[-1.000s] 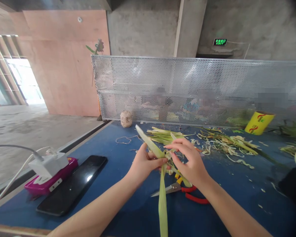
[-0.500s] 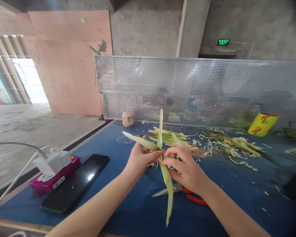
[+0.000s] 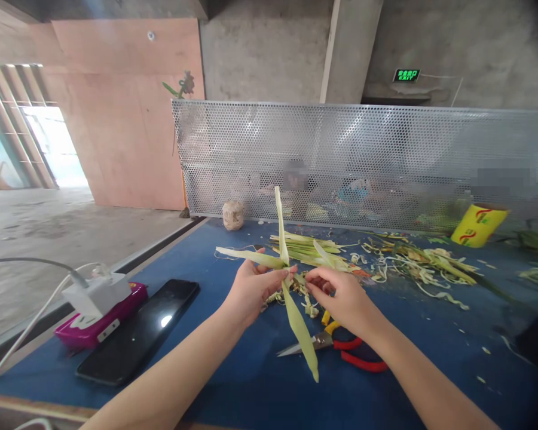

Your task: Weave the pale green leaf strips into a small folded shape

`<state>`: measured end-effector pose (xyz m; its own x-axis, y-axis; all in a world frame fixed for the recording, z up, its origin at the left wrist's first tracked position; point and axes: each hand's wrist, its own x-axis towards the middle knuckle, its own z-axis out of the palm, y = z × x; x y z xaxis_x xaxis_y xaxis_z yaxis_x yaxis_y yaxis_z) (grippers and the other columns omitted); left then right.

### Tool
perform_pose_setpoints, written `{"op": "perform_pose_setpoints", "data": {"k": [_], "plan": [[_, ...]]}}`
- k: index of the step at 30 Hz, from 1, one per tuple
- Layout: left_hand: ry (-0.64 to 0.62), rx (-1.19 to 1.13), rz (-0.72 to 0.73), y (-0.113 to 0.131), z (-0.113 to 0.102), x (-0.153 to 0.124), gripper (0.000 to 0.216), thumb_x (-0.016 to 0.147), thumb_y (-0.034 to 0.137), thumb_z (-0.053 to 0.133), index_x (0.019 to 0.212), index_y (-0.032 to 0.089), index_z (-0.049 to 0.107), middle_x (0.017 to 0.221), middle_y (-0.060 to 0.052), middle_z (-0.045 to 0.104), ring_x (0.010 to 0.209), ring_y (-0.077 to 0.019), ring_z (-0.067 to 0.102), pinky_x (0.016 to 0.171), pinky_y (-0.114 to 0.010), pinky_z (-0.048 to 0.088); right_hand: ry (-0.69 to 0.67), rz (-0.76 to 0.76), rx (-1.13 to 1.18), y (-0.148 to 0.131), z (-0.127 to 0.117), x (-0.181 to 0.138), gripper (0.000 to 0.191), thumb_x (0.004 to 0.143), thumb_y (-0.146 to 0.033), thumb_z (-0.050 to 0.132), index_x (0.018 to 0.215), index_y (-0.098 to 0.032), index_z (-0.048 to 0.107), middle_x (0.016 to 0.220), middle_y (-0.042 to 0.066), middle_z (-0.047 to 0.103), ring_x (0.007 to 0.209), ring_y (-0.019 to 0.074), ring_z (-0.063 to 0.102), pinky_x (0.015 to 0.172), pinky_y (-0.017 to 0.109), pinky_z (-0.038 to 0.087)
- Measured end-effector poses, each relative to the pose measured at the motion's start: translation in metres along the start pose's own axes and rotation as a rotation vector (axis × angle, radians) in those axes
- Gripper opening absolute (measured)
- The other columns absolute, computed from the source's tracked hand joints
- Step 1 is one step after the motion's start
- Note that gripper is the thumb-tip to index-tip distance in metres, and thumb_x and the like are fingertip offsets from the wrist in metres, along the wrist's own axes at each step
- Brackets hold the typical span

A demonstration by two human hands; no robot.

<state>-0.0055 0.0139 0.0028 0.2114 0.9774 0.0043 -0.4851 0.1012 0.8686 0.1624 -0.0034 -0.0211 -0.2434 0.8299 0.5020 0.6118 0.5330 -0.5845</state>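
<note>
Pale green corn husk strips (image 3: 299, 328) are joined in a cross shape, with long ends pointing up, left and down. My left hand (image 3: 259, 286) is closed on them, thumb and fingers pinching the joint. Just right of the joint is my right hand (image 3: 341, 295), its fingers curled in a pinch and apart from the strips; whether something thin is in them cannot be made out. Below lie scissors (image 3: 363, 361) with red handles, partly covered by the lower husk end. Small husk scraps (image 3: 311, 307) lie beneath the hands, beside a small yellow item (image 3: 326, 318).
A bundle of green husk strips (image 3: 302, 248) and loose scraps (image 3: 434, 263) lie behind the hands. A black phone (image 3: 138, 334) and a magenta power strip (image 3: 72, 334) are at left. A twine ball (image 3: 233, 215) and a yellow roll (image 3: 479, 226) stand before a perforated metal screen (image 3: 260, 137).
My right hand has drawn back to the right, away from the joint. The husk cross has shifted slightly left and turned, its lower end swinging right. More of the scissors shows.
</note>
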Motion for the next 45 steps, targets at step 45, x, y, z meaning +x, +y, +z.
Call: {"op": "perform_pose_setpoints", "data": {"k": [45], "plan": [[0.092, 0.056, -0.116, -0.014, 0.001, 0.003, 0.03, 0.063, 0.005, 0.066, 0.085, 0.013, 0.048, 0.058, 0.0, 0.062, 0.047, -0.0101, 0.058, 0.044, -0.017, 0.046, 0.033, -0.727, -0.191, -0.014, 0.013, -0.008, 0.024, 0.083, -0.01, 0.043, 0.105, -0.015, 0.049, 0.095, 0.009, 0.059, 0.091, 0.0184, 0.05, 0.085, 0.035, 0.042]]}}
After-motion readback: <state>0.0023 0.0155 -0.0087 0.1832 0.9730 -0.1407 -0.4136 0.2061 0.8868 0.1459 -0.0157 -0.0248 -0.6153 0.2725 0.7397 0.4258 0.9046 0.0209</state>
